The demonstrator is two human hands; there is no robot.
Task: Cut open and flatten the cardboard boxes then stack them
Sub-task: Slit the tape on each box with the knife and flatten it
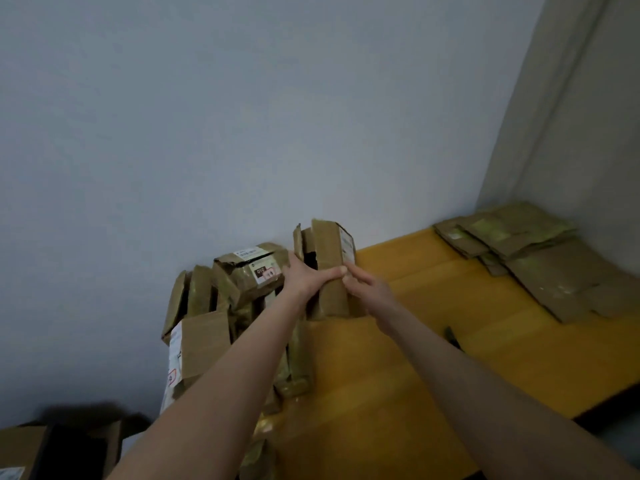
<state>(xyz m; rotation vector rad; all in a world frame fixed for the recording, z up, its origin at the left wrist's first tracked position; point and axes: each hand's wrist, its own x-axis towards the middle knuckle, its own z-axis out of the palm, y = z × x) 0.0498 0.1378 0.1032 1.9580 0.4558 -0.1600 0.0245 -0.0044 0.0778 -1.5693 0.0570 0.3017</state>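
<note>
While two hands, left hand [304,277] and right hand [367,289], grip one box [329,268].

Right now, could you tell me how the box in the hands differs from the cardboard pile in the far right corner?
The held box still has its box shape with flaps open at the top, while the corner pile is flattened sheets. The held box stands upright, gripped by the left hand and right hand; the corner pile lies flat on the yellow table, untouched. Both are brown cardboard with tape.

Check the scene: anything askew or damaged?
The brown cardboard box held by both hands has torn, ragged top flaps. The unflattened boxes by the wall lean unevenly. The flattened stack looks fine.
</note>
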